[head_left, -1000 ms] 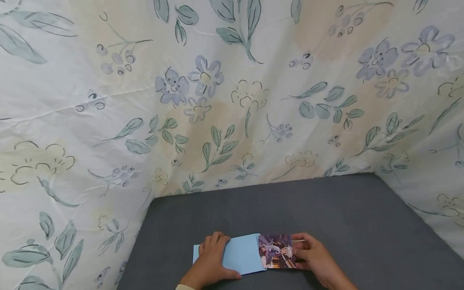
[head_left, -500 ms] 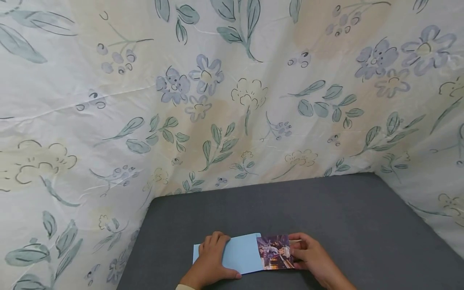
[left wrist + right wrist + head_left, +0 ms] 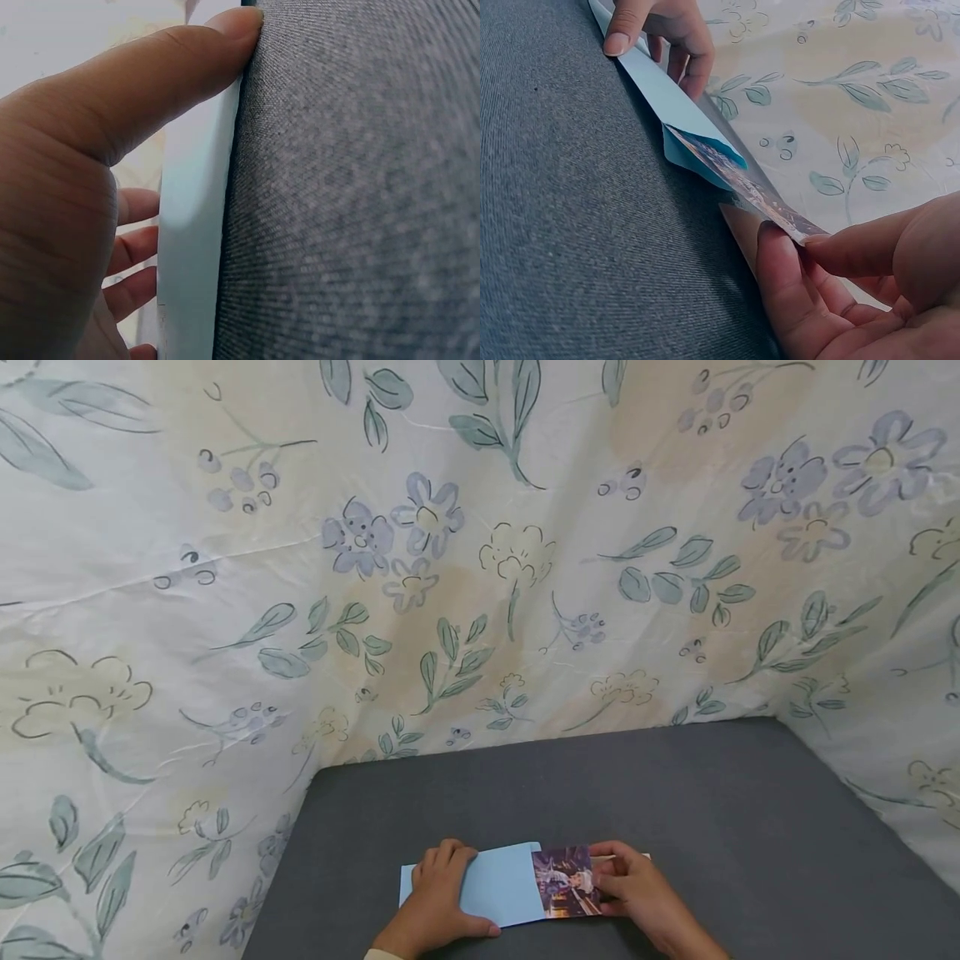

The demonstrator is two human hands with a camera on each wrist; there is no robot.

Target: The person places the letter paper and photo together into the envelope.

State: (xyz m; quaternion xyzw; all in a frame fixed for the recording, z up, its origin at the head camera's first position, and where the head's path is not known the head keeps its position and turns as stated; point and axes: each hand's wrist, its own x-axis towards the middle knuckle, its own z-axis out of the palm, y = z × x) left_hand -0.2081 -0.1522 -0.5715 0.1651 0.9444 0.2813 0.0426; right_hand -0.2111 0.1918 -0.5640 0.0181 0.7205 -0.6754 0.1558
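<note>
A light blue envelope (image 3: 502, 883) lies on the dark table, its mouth facing right. My left hand (image 3: 438, 893) rests across its left part, thumb (image 3: 165, 64) at the near edge and fingers at the far edge. A glossy photo card (image 3: 564, 882), printed in purple and orange, sits partly inside the mouth; its inserted end is hidden. My right hand (image 3: 633, 889) pinches the card's right edge between thumb and fingers. In the right wrist view the envelope's mouth (image 3: 701, 154) gapes around the card.
Beneath the right hand, a pinkish-brown flat piece (image 3: 741, 236) lies on the table. The dark grey cloth-covered table (image 3: 562, 785) meets a hanging floral sheet (image 3: 480, 568) at the back and both sides.
The right hand has moved slightly left, and the photo card has slid a little farther into the envelope. The left hand and envelope have stayed nearly still.
</note>
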